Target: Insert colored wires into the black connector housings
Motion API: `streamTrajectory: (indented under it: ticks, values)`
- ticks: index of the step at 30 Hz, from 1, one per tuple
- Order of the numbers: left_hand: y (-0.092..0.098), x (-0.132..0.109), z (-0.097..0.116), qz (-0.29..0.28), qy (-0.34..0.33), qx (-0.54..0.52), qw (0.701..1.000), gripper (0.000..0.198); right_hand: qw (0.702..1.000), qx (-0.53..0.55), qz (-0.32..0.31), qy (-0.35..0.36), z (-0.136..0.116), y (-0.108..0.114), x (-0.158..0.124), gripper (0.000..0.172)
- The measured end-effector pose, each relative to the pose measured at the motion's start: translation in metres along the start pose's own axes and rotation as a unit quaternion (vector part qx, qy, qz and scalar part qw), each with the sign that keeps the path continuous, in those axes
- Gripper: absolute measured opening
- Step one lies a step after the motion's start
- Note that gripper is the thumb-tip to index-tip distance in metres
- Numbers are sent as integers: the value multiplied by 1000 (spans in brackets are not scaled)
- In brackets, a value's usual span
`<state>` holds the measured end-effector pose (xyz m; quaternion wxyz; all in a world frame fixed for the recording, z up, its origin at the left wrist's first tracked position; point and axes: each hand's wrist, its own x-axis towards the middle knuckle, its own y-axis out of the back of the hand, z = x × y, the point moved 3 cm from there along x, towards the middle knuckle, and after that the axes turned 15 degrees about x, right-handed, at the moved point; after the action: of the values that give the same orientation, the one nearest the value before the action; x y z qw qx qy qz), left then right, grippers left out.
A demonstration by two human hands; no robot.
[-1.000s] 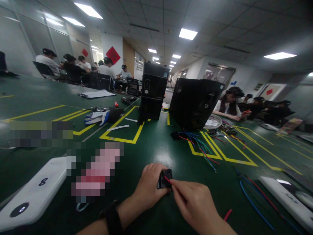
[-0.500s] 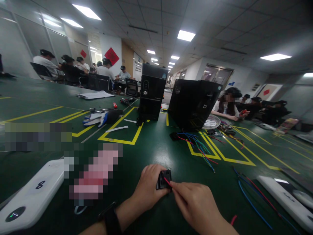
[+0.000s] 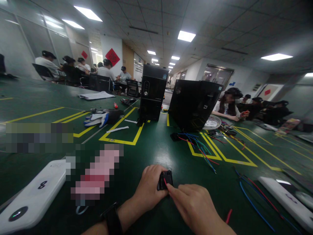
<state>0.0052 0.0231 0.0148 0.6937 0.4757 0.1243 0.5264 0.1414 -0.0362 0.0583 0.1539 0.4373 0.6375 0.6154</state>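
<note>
A small black plastic block (image 3: pixel 169 176) with recesses in its face sits between the thumb and fingers of my left hand (image 3: pixel 149 184). My right hand (image 3: pixel 194 202) pinches a red wire (image 3: pixel 165 181), its end laid against the block's face. Whether that end is inside an opening is too small to tell. A thicker-looking red piece (image 3: pixel 229 215) shows beside my right wrist; it may be the same wire, but the hand hides the link. Both hands are just above the green table (image 3: pixel 156 151), close together.
Two black computer towers (image 3: pixel 153 94) stand ahead. Loose coloured wires (image 3: pixel 198 145) lie right of centre, more wires (image 3: pixel 254 202) at the near right. White devices (image 3: pixel 40 192) flank me. A glove (image 3: pixel 97 119) lies left. A person (image 3: pixel 227 106) sits across the table.
The red wire's visible end has shifted slightly and now stands more upright against the block. My right fingers have moved a little left and down, nearer to the block.
</note>
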Motion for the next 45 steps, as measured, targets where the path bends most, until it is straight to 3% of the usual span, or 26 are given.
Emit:
streamTrajectory:
  ticks: [4, 7, 12, 17, 20, 25, 30, 33, 40, 45]
  values:
    - [1, 0, 0, 3, -4, -9, 1000, 34, 997, 11, -28, -68, 7, 6, -3, 26]
    - [1, -1, 1, 4, -8, -9, 1000, 38, 994, 38, -1, -102, 10, 8, -4, 24]
    - [1, -1, 2, 3, -13, -8, 1000, 33, 994, 54, 71, -71, 5, 2, -4, 26]
    - [3, -1, 4, 4, -15, -15, 1000, 31, 995, 46, 87, -15, 0, -3, -5, 27]
    - [4, 0, 4, 1, -18, -17, 1000, 30, 997, 48, 59, -8, -1, -2, -4, 28]
    - [1, 2, 0, 5, 1, -10, 1000, 32, 997, 38, -46, -51, 0, -4, -2, 26]
    - [-1, 0, -1, 2, 3, -13, 1000, 33, 992, 57, -68, -93, 2, -3, -3, 27]
    - [-1, 0, -1, 6, 1, -8, 1000, 32, 991, 84, -39, -98, 5, -2, -4, 27]
    - [0, 1, 1, 1, -14, 0, 1000, 31, 989, 85, 114, -41, 8, -1, -6, 25]
    - [0, 0, 0, 2, -11, -3, 1000, 30, 992, 78, 100, -4, 4, -5, -6, 25]
